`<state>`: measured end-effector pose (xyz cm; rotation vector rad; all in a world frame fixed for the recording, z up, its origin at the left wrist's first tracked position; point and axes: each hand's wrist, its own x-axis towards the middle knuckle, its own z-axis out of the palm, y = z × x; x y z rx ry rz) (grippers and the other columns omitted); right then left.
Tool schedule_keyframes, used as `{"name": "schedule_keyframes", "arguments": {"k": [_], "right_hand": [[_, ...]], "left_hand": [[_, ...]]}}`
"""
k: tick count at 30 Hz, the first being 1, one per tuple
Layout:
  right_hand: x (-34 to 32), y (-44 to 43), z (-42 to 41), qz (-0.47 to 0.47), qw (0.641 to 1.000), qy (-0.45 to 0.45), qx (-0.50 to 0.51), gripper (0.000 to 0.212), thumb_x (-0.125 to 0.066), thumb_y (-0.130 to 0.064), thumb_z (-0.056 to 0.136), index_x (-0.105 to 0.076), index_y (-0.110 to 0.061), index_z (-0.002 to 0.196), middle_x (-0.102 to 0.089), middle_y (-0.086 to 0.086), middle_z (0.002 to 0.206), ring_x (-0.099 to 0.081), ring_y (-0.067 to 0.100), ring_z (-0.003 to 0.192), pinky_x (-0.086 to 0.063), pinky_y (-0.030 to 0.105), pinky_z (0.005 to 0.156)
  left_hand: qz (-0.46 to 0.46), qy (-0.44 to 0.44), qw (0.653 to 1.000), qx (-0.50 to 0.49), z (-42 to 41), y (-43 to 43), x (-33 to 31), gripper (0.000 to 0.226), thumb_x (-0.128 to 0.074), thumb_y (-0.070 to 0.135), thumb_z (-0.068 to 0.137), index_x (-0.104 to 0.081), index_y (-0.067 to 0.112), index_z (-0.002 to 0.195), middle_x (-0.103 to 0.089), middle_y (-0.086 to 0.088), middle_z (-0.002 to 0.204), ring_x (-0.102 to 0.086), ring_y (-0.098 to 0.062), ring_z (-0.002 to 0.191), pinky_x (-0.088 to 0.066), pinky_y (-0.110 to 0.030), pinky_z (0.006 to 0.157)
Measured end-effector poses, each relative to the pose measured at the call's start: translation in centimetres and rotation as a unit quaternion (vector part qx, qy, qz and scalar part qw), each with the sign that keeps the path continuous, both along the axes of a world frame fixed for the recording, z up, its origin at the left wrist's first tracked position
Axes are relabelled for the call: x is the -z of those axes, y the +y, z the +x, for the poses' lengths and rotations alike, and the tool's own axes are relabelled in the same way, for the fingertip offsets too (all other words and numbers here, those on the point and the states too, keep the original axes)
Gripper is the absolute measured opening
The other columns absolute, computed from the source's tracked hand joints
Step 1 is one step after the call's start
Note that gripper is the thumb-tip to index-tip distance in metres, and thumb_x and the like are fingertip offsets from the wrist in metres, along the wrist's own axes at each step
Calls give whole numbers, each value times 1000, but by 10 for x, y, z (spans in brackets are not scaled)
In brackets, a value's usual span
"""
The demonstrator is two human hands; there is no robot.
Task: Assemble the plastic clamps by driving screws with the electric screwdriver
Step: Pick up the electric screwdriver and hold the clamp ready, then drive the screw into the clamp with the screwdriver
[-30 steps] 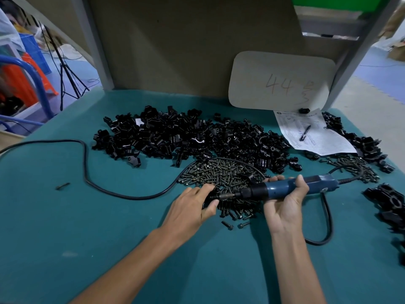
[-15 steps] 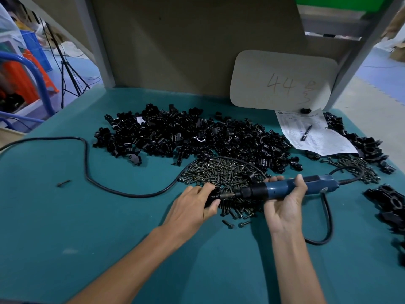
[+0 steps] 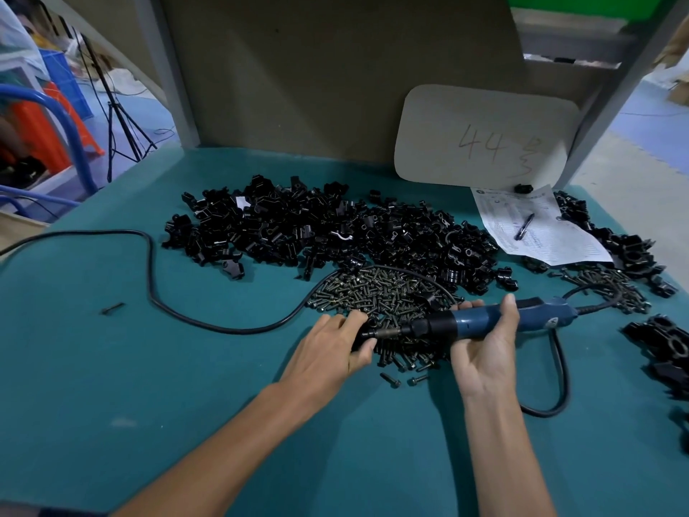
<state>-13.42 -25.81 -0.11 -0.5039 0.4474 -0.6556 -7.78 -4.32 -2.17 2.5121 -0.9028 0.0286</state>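
1. My right hand (image 3: 484, 352) is wrapped round the blue body of the screwdriver (image 3: 481, 324), thumb on the near side and fingertips curled over the top. The tool lies almost level, bit pointing left.
2. My left hand (image 3: 328, 352) is closed on a small black clamp (image 3: 363, 335), pinched between thumb and fingers right at the tip of the bit. Most of it is hidden by my fingers.
3. Both hands hover over the near edge of the heap of screws (image 3: 380, 292) on the green table (image 3: 149, 404).
4. Two stray screws (image 3: 389, 379) lie just in front of the heap.
5. The big pile of clamps (image 3: 335, 233) sits behind the screws, touching them.
6. The screwdriver's cable (image 3: 149, 270) loops away to the left.
7. A sheet of paper (image 3: 540, 240) with a pen (image 3: 524, 226) on it lies at the back right.
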Motion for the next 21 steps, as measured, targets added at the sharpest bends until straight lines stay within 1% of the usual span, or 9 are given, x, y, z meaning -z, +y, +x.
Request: {"name": "schedule_keyframes", "arguments": {"k": [3, 6, 10, 11, 14, 16, 18, 20, 21], "right_hand": [[-2, 1, -1, -11, 1000, 8, -1, 47, -69, -47, 93, -46, -26, 127, -61, -5, 90, -61, 10, 87, -48, 30, 109], [-7, 1, -3, -15, 1000, 4, -16, 42, -67, -50, 92, -48, -24, 118, -62, -5, 89, -64, 9, 82, -54, 26, 96], [-33, -15, -11, -32, 999, 1, -6, 50, -65, -54, 92, -50, -22, 128, -62, -3, 97, -66, 10, 87, -57, 27, 90], [-41, -24, -14, -49, 999, 8, 7, 49, -66, -50, 93, -49, -20, 127, -62, -2, 95, -66, 11, 84, -58, 30, 89], [-62, -49, -26, -181, 977, 114, -8, 44, -70, -32, 94, -45, -16, 127, -65, 5, 95, -67, 17, 80, -61, 39, 83], [-64, -58, -35, -362, 897, 249, -50, 44, -73, -33, 93, -46, -14, 123, -64, 8, 96, -66, 23, 78, -59, 40, 74], [-58, -59, -44, -528, 753, 387, -69, 47, -77, -46, 86, -54, -12, 109, -62, 9, 92, -62, 28, 77, -51, 40, 68], [-52, -54, -50, -612, 628, 473, -82, 46, -77, -53, 83, -59, -14, 99, -60, 13, 92, -60, 32, 80, -49, 40, 70], [-50, -51, -51, -621, 595, 501, -95, 46, -75, -54, 84, -59, -13, 99, -60, 14, 94, -59, 34, 84, -50, 42, 73]], "left_hand": [[1, -1, 1000, -2, 0, 0, 0, 34, -24, 58, 99, -38, 30, 113, -48, 10, 90, -34, -11, 84, -27, -21, 60], [-18, 13, 1000, 6, 0, 1, -3, 29, -27, 58, 100, -38, 33, 111, -47, 12, 86, -37, -6, 81, -28, -26, 60], [-189, 147, 971, 7, 4, 8, -6, 35, -29, 69, 97, -45, 40, 109, -55, 9, 78, -48, -1, 66, -34, -21, 55], [-232, 178, 956, -13, 6, 10, -7, 42, -29, 73, 96, -47, 41, 116, -61, 6, 83, -52, 1, 69, -39, -19, 60], [-268, 199, 940, -72, 12, 14, -3, 60, -33, 73, 93, -48, 35, 137, -60, 13, 122, -56, -2, 115, -44, -24, 94], [-281, 217, 931, -88, 15, 14, -1, 56, -36, 73, 95, -49, 42, 140, -58, 15, 128, -56, -6, 119, -46, -32, 101], [-303, 232, 919, -96, 18, 14, 1, 40, -36, 66, 98, -46, 55, 135, -62, 11, 122, -64, -5, 100, -51, -31, 90], [-323, 242, 908, -110, 19, 15, -1, 31, -31, 63, 101, -47, 61, 128, -64, 9, 115, -64, -2, 77, -50, -26, 77], [-336, 252, 900, -115, 19, 16, -3, 35, -28, 69, 97, -49, 62, 124, -65, 10, 112, -62, -1, 73, -50, -27, 75]]}}
